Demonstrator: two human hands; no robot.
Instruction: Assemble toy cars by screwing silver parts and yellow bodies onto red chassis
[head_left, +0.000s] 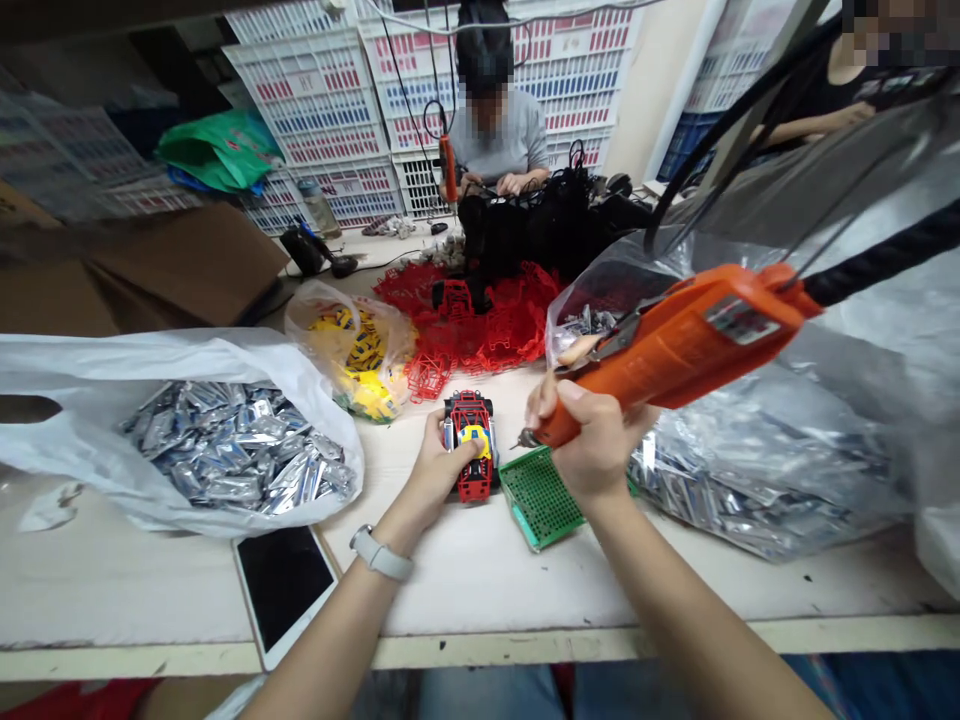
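Stacked white plastic crates (311,100) stand behind a pale worktable (450,590). Stretched forward, the left hand (435,468) closes around a red toy buggy (474,490) at the table's middle, thumb on its yellow piece (471,433). The right hand (598,440), raised beside it, has fingers wrapped around an orange electric screwdriver (667,345), whose bit (523,439) points leftward toward the buggy near a green perforated tray (540,495).

- "HY": on a white plastic crate (304,84) beyond the table's (465,580) far edge
- "HY" again: on a lower white crate (581,150)
- Orange electric screwdriver's (660,350) label (742,320): too blurred to read
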